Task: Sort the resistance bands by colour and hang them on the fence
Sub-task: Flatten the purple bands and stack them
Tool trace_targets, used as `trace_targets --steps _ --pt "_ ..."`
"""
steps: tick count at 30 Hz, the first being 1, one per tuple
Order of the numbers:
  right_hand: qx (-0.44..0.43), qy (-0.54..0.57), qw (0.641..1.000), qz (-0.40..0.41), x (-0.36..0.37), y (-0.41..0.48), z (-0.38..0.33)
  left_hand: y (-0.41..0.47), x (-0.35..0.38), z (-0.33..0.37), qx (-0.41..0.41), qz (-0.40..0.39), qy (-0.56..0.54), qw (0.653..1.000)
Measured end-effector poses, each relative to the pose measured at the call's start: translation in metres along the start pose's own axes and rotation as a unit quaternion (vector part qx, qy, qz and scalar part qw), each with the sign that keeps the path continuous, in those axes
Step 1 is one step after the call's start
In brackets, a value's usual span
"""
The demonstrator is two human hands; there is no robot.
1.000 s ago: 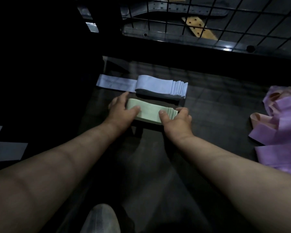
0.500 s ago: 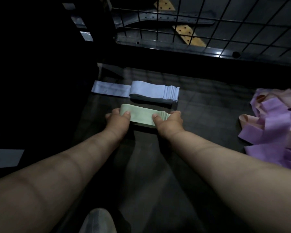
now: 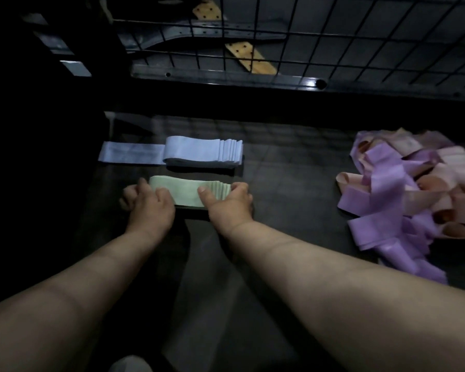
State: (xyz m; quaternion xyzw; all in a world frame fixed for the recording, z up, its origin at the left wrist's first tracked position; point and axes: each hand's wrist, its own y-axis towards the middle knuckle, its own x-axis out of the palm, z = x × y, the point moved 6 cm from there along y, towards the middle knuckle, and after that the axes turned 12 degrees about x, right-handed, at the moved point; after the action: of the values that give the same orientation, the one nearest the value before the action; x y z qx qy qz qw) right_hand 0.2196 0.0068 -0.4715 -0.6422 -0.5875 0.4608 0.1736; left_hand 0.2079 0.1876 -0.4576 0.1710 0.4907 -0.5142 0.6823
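Squaring up the green stack (image 3: 188, 191), just beside the blue stack (image 3: 202, 151).
Pinched at its 2 ends by left grip (image 3: 148, 208) and right grip (image 3: 226, 205), thumbs on top; next, probably sorting the purple-pink heap (image 3: 403, 200), then hanging on the fence (image 3: 306, 44).

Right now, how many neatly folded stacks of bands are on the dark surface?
2. The blue stack lies nearer the fence; the green stack, in front of it, is gripped by the left hand and right hand. Purple and pink bands at right form a loose heap.
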Motion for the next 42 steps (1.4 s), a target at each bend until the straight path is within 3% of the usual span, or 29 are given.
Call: trace_targets --steps 5,8,12,13,15,17,19,20,23,25,27,29,32,34,39,42 --pt "0.017 -0.003 1.0 -0.007 -0.01 -0.013 0.004 -0.01 -0.004 0.02 0.129 0.03 0.103 0.986" --pt "0.022 -0.001 1.0 -0.007 -0.019 -0.014 0.009 -0.021 -0.002 0.043 0.207 0.017 0.106 0.972" --pt "-0.079 -0.15 0.985 -0.013 -0.062 -0.013 0.025 -0.052 0.016 0.095 0.322 0.003 0.071 0.944" --pt "-0.114 -0.219 0.968 -0.037 -0.074 -0.012 0.032 -0.062 0.023 0.108 0.36 -0.003 0.076 0.93" --pt "-0.201 -0.389 0.897 -0.057 -0.106 -0.012 0.046 -0.082 0.041 0.133 0.422 -0.035 0.076 0.903" --pt "-0.301 -0.544 0.783 -0.011 -0.142 -0.009 0.06 -0.102 0.062 0.153 0.463 -0.077 0.074 0.88" --pt "-0.321 -0.651 0.687 0.032 -0.181 0.002 0.078 -0.122 0.086 0.169 0.498 -0.117 0.086 0.855" --pt "-0.295 -0.686 0.663 0.05 -0.201 0.008 0.086 -0.132 0.097 0.177 0.511 -0.138 0.087 0.844" --pt "-0.266 -0.711 0.643 0.104 -0.243 0.016 0.093 -0.158 0.126 0.198 0.538 -0.205 0.08 0.814" --pt "-0.286 -0.7 0.645 0.11 -0.257 0.017 0.097 -0.171 0.14 0.211 0.513 -0.263 0.073 0.814" --pt "-0.306 -0.668 0.673 0.087 -0.262 0.012 0.093 -0.174 0.156 0.217 0.432 -0.334 0.033 0.837" --pt "-0.317 -0.589 0.74 0.068 -0.271 0.006 0.084 -0.176 0.164 0.228 0.357 -0.375 -0.061 0.853" --pt "-0.321 -0.453 0.83 0.042 -0.29 -0.007 0.067 -0.178 0.168 0.242 0.266 -0.406 -0.225 0.845" --pt "-0.342 -0.384 0.857 0.024 -0.303 -0.016 0.055 -0.179 0.165 0.252 0.225 -0.41 -0.287 0.836" --pt "-0.317 -0.239 0.918 0.013 -0.335 -0.032 0.027 -0.172 0.14 0.274 0.221 -0.365 -0.324 0.844" --pt "-0.308 -0.206 0.929 0.014 -0.349 -0.048 0.009 -0.169 0.112 0.283 0.246 -0.35 -0.321 0.845"
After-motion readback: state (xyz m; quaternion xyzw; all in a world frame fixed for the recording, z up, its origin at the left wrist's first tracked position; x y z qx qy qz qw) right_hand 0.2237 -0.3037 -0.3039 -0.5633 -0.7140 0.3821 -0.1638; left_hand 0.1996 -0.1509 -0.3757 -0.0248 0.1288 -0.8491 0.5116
